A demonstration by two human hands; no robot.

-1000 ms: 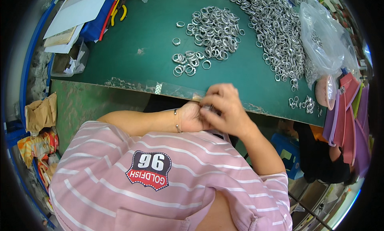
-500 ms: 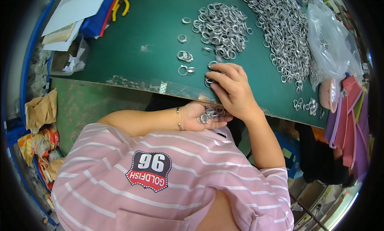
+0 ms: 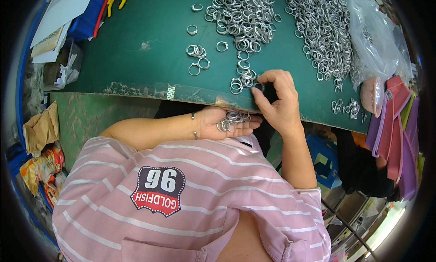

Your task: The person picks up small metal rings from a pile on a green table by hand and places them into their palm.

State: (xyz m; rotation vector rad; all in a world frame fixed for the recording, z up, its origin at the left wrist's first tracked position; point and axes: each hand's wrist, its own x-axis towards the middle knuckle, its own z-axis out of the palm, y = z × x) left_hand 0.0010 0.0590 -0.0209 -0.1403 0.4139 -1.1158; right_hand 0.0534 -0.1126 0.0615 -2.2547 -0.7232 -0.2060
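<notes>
My left hand (image 3: 213, 122) lies palm up just below the table's front edge, cupped under several silver metal rings (image 3: 231, 121). Over that edge, my right hand (image 3: 280, 101) curls with thumb and forefinger together on a metal ring (image 3: 258, 86), mostly hidden by the fingertips. Left of those fingers a short row of rings (image 3: 245, 76) runs up to a large ring heap (image 3: 247, 17). Farther left on the green table (image 3: 145, 71) lie a small cluster of rings (image 3: 196, 51) and some single rings (image 3: 192, 30).
A bigger mound of rings (image 3: 324, 30) covers the right side, beside a clear plastic bag (image 3: 377, 39). A few rings (image 3: 350, 108) lie near the right front edge, by a pink round container (image 3: 371, 96). Yellow-handled pliers (image 3: 117, 1) and a plastic bin (image 3: 70, 66) are at left.
My right hand has drawn back toward the right, uncovering the row of rings, and its fingers have curled in. Rings at the left cluster are rearranged. The whole view has shifted slightly.
</notes>
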